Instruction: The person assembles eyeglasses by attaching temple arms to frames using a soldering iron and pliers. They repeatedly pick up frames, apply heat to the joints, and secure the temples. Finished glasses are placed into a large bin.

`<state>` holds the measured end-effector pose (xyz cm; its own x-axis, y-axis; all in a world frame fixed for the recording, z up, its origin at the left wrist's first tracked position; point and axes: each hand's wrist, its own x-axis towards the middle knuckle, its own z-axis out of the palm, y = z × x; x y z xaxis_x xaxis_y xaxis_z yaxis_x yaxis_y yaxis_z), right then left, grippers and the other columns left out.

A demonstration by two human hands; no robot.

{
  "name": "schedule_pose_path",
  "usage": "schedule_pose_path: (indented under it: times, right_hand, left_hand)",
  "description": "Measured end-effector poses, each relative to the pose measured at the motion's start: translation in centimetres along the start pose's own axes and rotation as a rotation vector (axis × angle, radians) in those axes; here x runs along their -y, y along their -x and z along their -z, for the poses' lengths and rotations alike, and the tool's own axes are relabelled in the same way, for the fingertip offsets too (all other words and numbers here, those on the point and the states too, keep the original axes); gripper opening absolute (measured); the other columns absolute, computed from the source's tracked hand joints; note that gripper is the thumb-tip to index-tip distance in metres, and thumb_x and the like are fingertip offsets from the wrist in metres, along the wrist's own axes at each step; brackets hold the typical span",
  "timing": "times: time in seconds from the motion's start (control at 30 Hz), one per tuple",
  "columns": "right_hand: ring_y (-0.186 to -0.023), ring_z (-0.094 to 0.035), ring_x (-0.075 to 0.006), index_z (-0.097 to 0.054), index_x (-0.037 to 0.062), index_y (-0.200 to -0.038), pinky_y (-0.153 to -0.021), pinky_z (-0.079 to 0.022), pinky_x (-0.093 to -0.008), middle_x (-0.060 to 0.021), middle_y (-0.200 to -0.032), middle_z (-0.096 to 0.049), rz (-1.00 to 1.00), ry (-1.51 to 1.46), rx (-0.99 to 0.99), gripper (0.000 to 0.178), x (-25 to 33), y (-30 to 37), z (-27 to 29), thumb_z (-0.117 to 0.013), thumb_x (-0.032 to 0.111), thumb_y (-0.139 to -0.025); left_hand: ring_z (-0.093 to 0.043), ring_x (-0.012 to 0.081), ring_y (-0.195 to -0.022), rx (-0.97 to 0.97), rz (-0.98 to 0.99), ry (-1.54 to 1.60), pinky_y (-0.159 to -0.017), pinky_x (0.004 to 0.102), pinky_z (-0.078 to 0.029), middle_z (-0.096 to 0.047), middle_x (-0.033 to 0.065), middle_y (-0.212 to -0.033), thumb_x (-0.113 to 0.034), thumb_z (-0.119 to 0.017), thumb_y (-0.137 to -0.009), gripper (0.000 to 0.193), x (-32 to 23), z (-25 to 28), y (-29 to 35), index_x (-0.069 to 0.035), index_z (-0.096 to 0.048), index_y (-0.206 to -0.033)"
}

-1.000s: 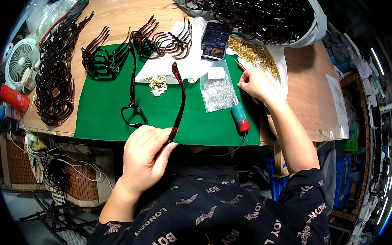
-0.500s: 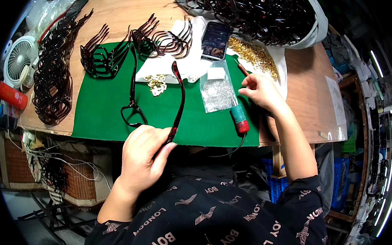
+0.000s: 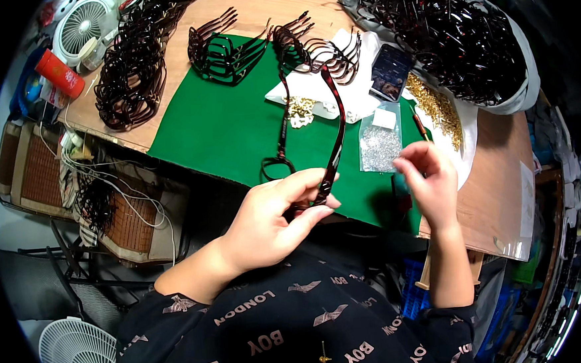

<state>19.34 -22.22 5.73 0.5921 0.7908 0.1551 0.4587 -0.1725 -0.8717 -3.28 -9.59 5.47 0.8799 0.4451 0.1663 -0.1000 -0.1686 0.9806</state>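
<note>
My left hand (image 3: 269, 216) is closed on a dark tortoiseshell eyeglass frame (image 3: 337, 135), held over the near edge of a green mat (image 3: 201, 127). One temple arm points up and away, and a rim (image 3: 277, 166) shows beyond my fingers. My right hand (image 3: 430, 179) hovers by a clear bag of tiny silvery parts (image 3: 380, 148), thumb and forefinger pinched together; anything between them is too small to make out. Partly hidden beside that hand is a teal and red handled tool (image 3: 401, 191). A slim brown-handled tool (image 3: 421, 127) lies just beyond it.
Stacked eyeglass frames (image 3: 223, 56) stand at the mat's far side. Beside a white cloth (image 3: 364, 87) lie pale gold pieces (image 3: 301, 111) and a phone (image 3: 391, 72). Golden small parts (image 3: 436, 109) are heaped at right, below a large sack of dark frames (image 3: 441, 39). More frames (image 3: 131, 85) pile up at left.
The view has shifted, so the table sits further right. My right hand has drawn back from the brown-handled tool toward me. The left hand has brought the eyeglass frame nearer to the right hand.
</note>
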Motion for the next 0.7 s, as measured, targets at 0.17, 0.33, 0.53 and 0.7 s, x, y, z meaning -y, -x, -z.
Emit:
schedule_pose_path:
  times: [0.17,0.33,0.53,0.7]
  right_hand:
    - [-0.063,-0.058,-0.0183,-0.06,0.0013,-0.078,-0.054,-0.046,-0.0261,-0.0081,-0.073,-0.059,0.537,-0.026,0.053,0.018,5.3,2.4,-3.7,-0.072,-0.005,-0.067]
    - [-0.063,-0.058,-0.0219,-0.06,0.0015,-0.08,-0.052,-0.046,-0.0285,-0.0085,-0.073,-0.058,0.724,0.028,0.078,0.022,5.5,2.2,-4.2,-0.073,-0.004,-0.063]
    - [-0.064,-0.058,-0.0224,-0.059,0.0017,-0.08,-0.053,-0.046,-0.0303,-0.0074,-0.075,-0.057,0.871,0.087,0.159,0.024,5.8,1.8,-4.3,-0.073,0.0,-0.061]
    - [-0.065,-0.057,-0.0228,-0.061,0.0003,-0.083,-0.055,-0.046,-0.0308,-0.0086,-0.078,-0.059,1.008,0.266,0.16,0.022,5.8,1.5,-3.5,-0.069,0.006,-0.063]
  left_hand:
    - [-0.06,0.0123,-0.087,0.045,0.128,0.347,-0.078,0.0246,-0.048,-0.062,0.0097,-0.101,0.006,-0.055,-0.084,0.047,-1.4,-1.1,-0.4,0.002,-0.04,-0.128]
    - [-0.058,0.0131,-0.095,0.057,0.147,0.372,-0.082,0.0253,-0.048,-0.059,0.0084,-0.105,0.009,-0.054,-0.084,0.051,-1.5,-1.1,-0.7,0.002,-0.037,-0.131]
    - [-0.056,0.0097,-0.097,0.1,0.111,0.26,-0.083,0.0223,-0.045,-0.058,0.007,-0.106,0.01,-0.051,-0.083,0.053,-1.8,-1.1,-0.9,0.001,-0.036,-0.133]
    - [-0.056,0.0092,-0.095,0.091,0.122,0.198,-0.081,0.0219,-0.045,-0.058,0.0065,-0.104,0.012,-0.049,-0.082,0.055,-1.9,-0.8,-0.7,0.0,-0.036,-0.133]
